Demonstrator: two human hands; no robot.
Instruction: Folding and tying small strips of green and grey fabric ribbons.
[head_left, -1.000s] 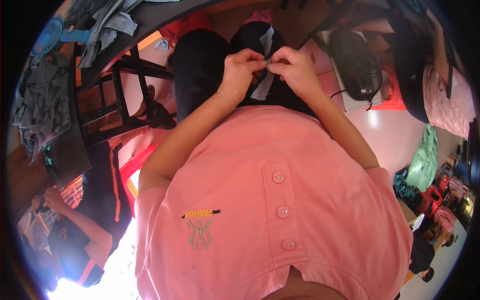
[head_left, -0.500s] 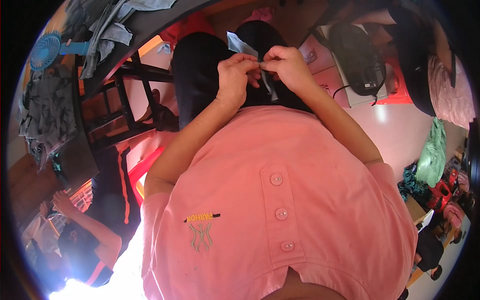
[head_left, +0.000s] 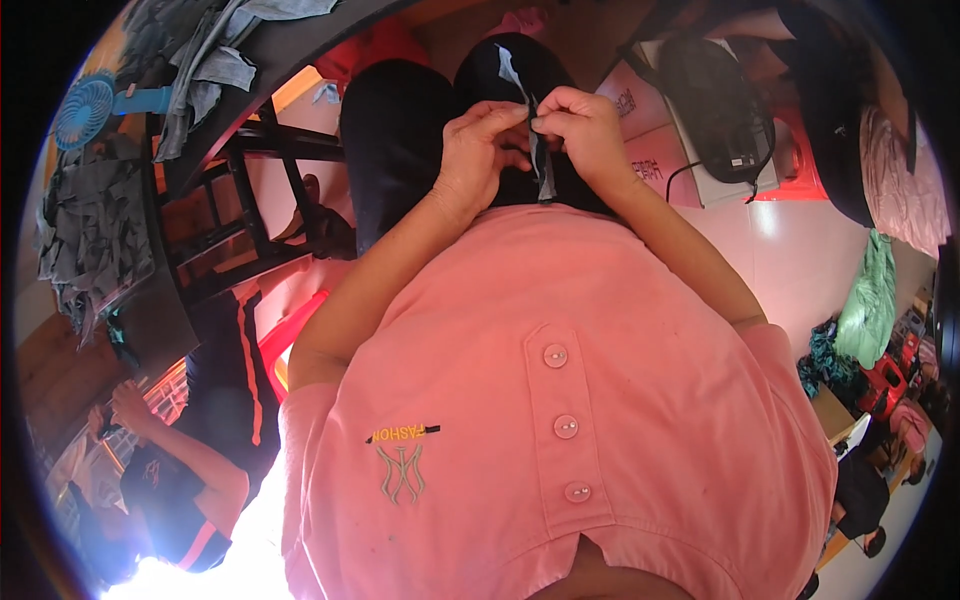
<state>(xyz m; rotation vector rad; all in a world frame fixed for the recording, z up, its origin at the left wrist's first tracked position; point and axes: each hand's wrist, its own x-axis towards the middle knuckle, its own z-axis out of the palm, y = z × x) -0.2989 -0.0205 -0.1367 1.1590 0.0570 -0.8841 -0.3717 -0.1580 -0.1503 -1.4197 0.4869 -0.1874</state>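
Observation:
Over my dark-trousered lap I hold a narrow strip of grey-blue cloth (head_left: 543,172). Its pale end points away over my right knee, and the darker end hangs toward my shirt. My left hand (head_left: 474,155) pinches the strip's left edge between thumb and forefinger, its other fingers curled beneath. Opposite it, my right hand (head_left: 588,128) grips the right edge with thumb and forefinger. The fingertips of both hands are close together, and they hide the strip's middle.
At the upper left, a dark table (head_left: 290,55) bears grey cloth pieces (head_left: 222,72) and a blue fan (head_left: 86,110). A black bag (head_left: 715,115) lies on boxes to the right. A co-worker's hands (head_left: 130,408) show at lower left. Green cloth (head_left: 868,300) hangs far right.
The strip has turned from slanting left to nearly straight up and down. My fingertips have moved slightly apart and to the right, and more of the strip's dark side shows.

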